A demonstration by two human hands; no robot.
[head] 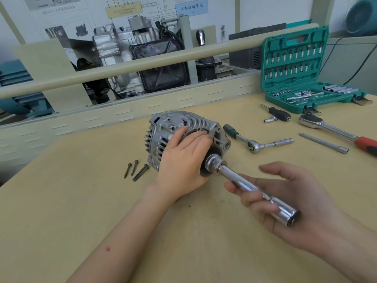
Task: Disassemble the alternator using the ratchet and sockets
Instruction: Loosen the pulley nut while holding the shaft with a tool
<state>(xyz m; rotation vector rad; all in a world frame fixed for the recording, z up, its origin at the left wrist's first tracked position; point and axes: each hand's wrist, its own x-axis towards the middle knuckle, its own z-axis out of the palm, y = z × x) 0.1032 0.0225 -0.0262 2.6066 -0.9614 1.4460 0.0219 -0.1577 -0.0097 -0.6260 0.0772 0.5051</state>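
While the right hand lies palm-up with its fingers loosely spread, a long chrome extension bar rests across them, cradled more than gripped; its thumb stands clear above the bar. A large socket on the bar's far end sits against the dark pulley of the alternator, and another wide chrome end hangs past the palm nearest the camera. The left hand is spread flat over the alternator's front face, fingers reaching up across the ribbed housing and pinning it on the tan workbench.

Just left of the alternator lie three long dark bolts, loose on the bench. To its right is a small ratchet with a green-and-black grip and a thin extension fitted. Farther right lie a bare slim extension bar and a big ratchet with a red handle, and beyond those a black-handled driver with a small socket piece beside it.

At the far right corner stands an open green tool case: the raised lid holds two rows of bits, the tray holds sockets and bars.

Behind the bench's beige rail sits a cutaway gearbox display, with wiring charts on the wall and a teal fan at the top right.
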